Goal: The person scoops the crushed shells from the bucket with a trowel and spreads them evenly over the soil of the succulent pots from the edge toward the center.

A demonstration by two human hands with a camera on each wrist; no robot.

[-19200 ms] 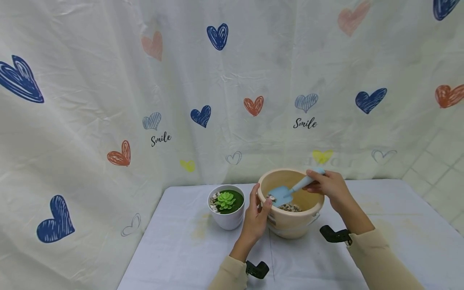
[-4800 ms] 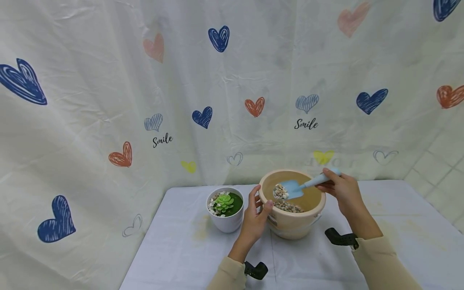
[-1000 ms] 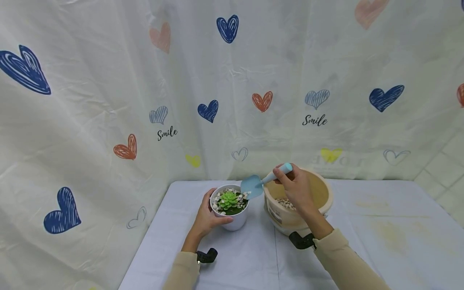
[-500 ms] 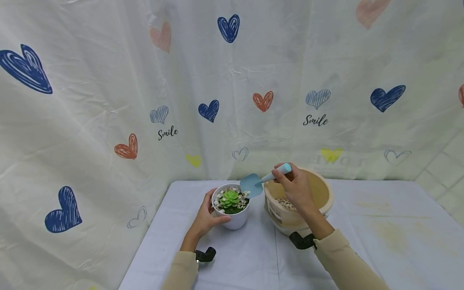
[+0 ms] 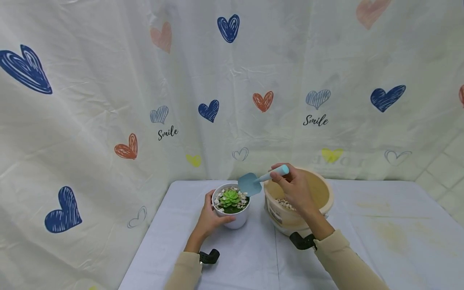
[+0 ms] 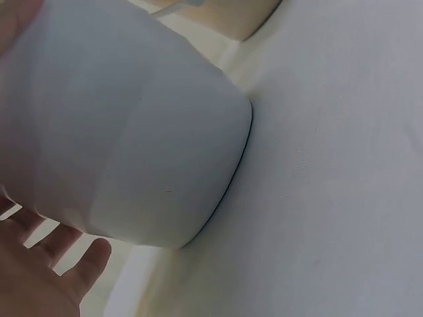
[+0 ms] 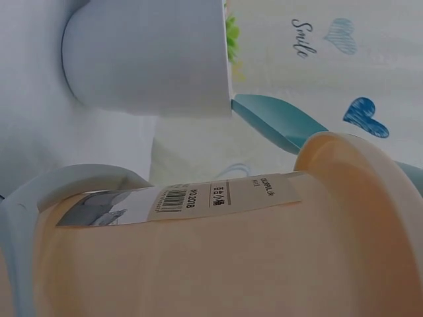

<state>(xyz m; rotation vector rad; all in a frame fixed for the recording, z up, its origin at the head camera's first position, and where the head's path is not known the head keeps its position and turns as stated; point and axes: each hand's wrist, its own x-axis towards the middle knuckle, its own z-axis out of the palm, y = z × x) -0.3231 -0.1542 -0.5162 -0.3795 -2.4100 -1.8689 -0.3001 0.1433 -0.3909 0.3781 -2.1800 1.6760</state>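
A white flowerpot (image 5: 235,220) stands on the table, holding a green succulent (image 5: 230,197) ringed by pale pebbles (image 5: 218,202). My left hand (image 5: 211,217) grips the pot from its left side, thumb in front and fingers behind. In the right hand (image 5: 297,189) is a light blue trowel (image 5: 250,184), pinched by its handle. Its blade tilts down over the pot's right rim; the right wrist view shows the tip at that rim. Under the right hand stands a beige bucket (image 5: 324,201) with more pebbles (image 5: 285,203) inside. The right forearm hides part of the bucket.
A white cloth covers the table (image 5: 380,225), and its back edge meets a hanging curtain (image 5: 282,68) printed with hearts. The bucket carries a paper label (image 7: 225,198) and a pale handle (image 7: 86,173) on its side. Black wrist cameras (image 5: 302,241) sit on both wrists.
Earlier the left hand held the bucket while the trowel scooped pebbles in it. Now that hand holds the pot, which has more pebbles. Lately the trowel shifted slightly left.
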